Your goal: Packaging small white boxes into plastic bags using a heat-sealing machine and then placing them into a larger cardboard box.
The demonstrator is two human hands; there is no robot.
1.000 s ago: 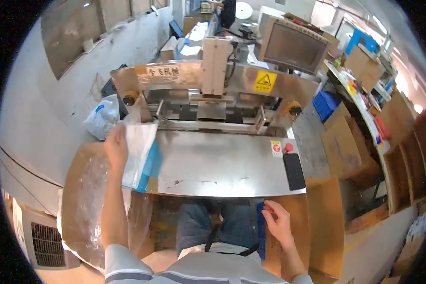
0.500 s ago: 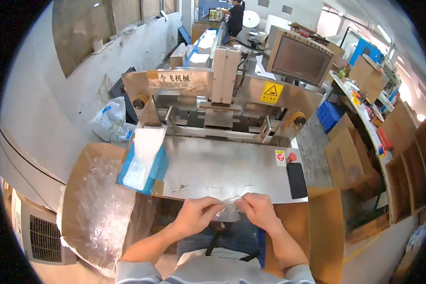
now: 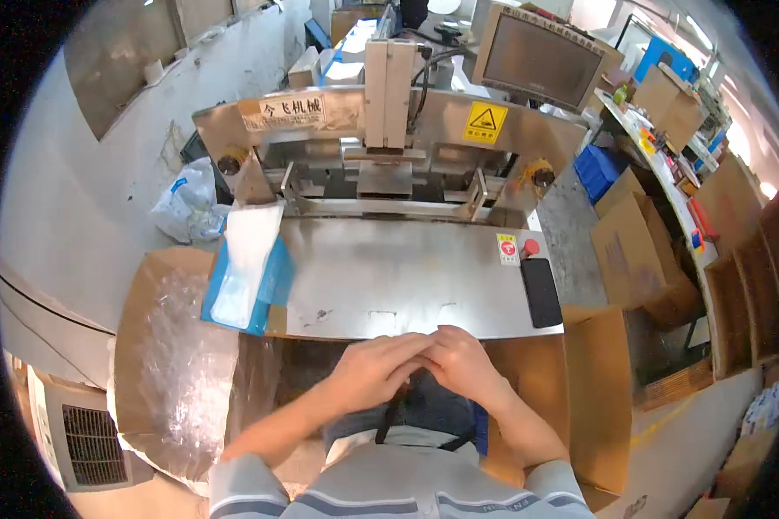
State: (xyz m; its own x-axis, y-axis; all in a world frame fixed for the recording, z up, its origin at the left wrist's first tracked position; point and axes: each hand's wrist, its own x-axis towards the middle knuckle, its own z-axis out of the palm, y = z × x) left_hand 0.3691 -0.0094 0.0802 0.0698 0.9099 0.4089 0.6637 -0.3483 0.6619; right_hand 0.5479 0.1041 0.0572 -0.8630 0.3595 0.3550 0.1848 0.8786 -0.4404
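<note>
My left hand (image 3: 376, 372) and my right hand (image 3: 463, 363) are brought together just off the front edge of the steel machine table (image 3: 407, 285). The left fingers lie pressed together against the fingers of the right, which are bent. Whatever is between them, if anything, is hidden. On the table's left end stands a blue box (image 3: 273, 281) with a stack of thin white sheets or bags (image 3: 247, 259) on top. A black phone-like slab (image 3: 541, 292) lies at the right end, below a red push button (image 3: 531, 247).
At the left is an open carton (image 3: 138, 320) full of crumpled clear plastic film (image 3: 186, 363). Another open carton (image 3: 593, 398) stands at the right. Behind the table rises the machine's press head (image 3: 389, 95), with a monitor (image 3: 541, 56) to its right.
Earlier my hands were slightly apart, pinching a small piece of clear film between them. Now they have closed together and the film no longer shows. The view has tilted down slightly.
</note>
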